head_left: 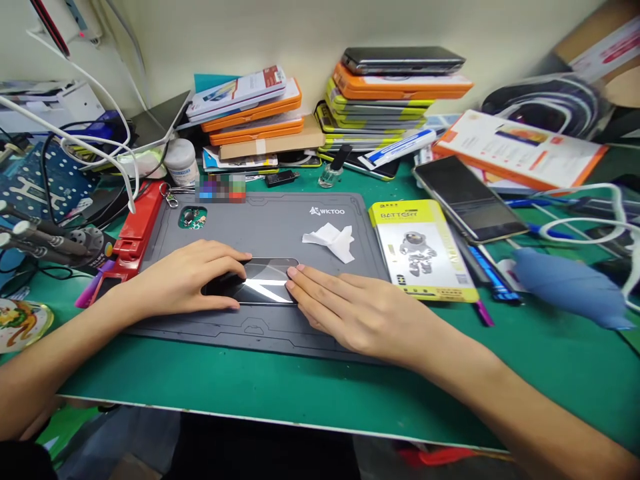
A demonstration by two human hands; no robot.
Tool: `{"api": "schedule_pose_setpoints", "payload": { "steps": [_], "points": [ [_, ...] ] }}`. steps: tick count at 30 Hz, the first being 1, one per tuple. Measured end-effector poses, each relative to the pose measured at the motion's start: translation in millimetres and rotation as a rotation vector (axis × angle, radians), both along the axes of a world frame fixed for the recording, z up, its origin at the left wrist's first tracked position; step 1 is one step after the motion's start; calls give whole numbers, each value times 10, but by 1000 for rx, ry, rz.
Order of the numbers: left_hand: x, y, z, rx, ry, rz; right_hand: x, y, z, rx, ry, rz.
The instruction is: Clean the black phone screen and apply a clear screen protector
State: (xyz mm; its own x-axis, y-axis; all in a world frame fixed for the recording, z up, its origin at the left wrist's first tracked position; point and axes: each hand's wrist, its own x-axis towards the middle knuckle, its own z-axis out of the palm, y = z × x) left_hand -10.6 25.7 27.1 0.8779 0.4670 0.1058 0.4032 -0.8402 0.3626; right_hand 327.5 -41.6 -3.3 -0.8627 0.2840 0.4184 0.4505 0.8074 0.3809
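A black phone (pixel 260 283) lies flat, screen up and glossy, on a grey work mat (pixel 280 227). My left hand (pixel 187 277) rests over the phone's left end, fingers curled around its edges. My right hand (pixel 350 310) lies flat on the mat with its fingers stretched out, their tips touching the phone's right end. A crumpled white wipe (pixel 333 239) lies on the mat just behind the phone.
A yellow battery box (pixel 423 250) sits right of the mat, and another dark phone (pixel 467 197) behind it. Stacks of orange and yellow cases (pixel 390 93) line the wall. Soldering tools (pixel 45 240), a red tool (pixel 133 230) and cables crowd the left. A blue blower (pixel 565 283) lies at right.
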Motion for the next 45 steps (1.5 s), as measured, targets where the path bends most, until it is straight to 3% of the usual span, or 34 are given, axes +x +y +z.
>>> {"api": "schedule_pose_setpoints", "payload": {
  "steps": [9,45],
  "points": [
    [0,-32,36,-109,-7,62,20,3,-10,-29,5,27],
    [61,-76,18,-64,11,74,8,-26,50,19,-34,8]
  ]
}}
